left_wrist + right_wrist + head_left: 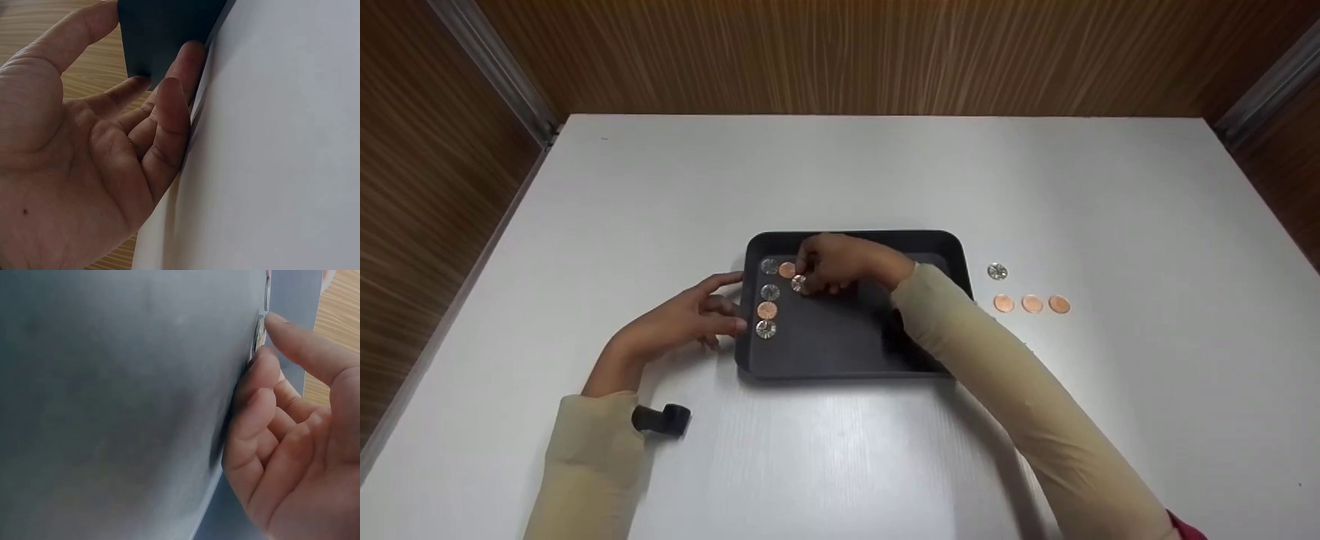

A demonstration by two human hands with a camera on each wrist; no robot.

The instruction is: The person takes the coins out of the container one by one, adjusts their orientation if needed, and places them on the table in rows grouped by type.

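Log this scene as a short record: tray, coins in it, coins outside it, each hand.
tray: black tray at the middle of the white table
coins in tray: silver and copper coins in a column along its left side, more at the top left
coins on table: one silver coin and three copper coins right of the tray
left hand: left hand touches the tray's left rim, fingers relaxed
right hand: right hand pinches a silver coin inside the tray

Left hand flat, fingers extended; right hand reaching across, fingertips lowered, loosely curled.
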